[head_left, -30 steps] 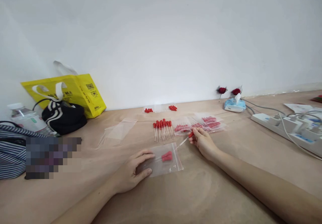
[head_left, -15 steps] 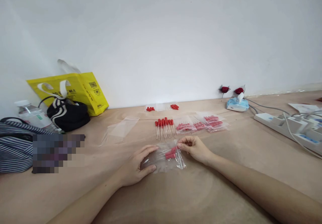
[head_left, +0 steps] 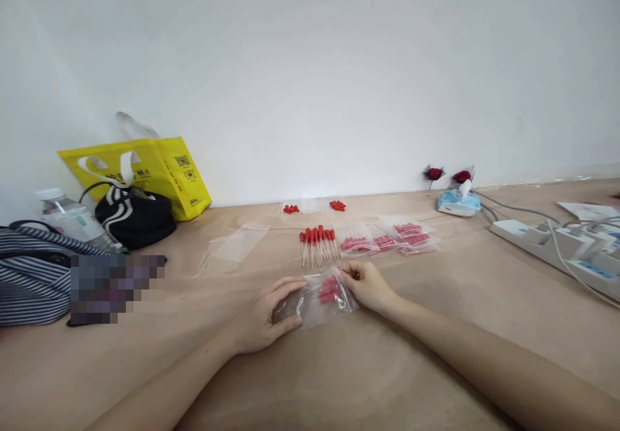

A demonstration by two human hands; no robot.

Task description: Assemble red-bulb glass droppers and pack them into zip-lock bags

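Note:
A clear zip-lock bag [head_left: 310,315] lies on the table before me, with several droppers inside, their red rubber bulbs [head_left: 329,291] toward the zip end. My left hand [head_left: 264,318] steadies the bag's left end, thumb at the near edge and fingers at the far edge. At the zip end, my right hand [head_left: 362,283] pinches the far corner of the bag between thumb and fingers. Just beyond it, a row of loose droppers [head_left: 318,245] lies with red bulbs pointing away. Filled zip-lock bags [head_left: 385,242] overlap to the right of that row.
Flat clear bags [head_left: 237,247] lie left of the droppers. Small red bulbs [head_left: 338,205] rest on a bag by the wall. At left are a yellow bag [head_left: 186,185], a black pouch [head_left: 135,221] and a bottle [head_left: 72,218]; at right, tissues [head_left: 458,203] and a power strip [head_left: 513,229].
My right hand has shifted slightly left and pulls the zip end's far corner up and inward, so the bag creases more there. My left hand stays almost in place.

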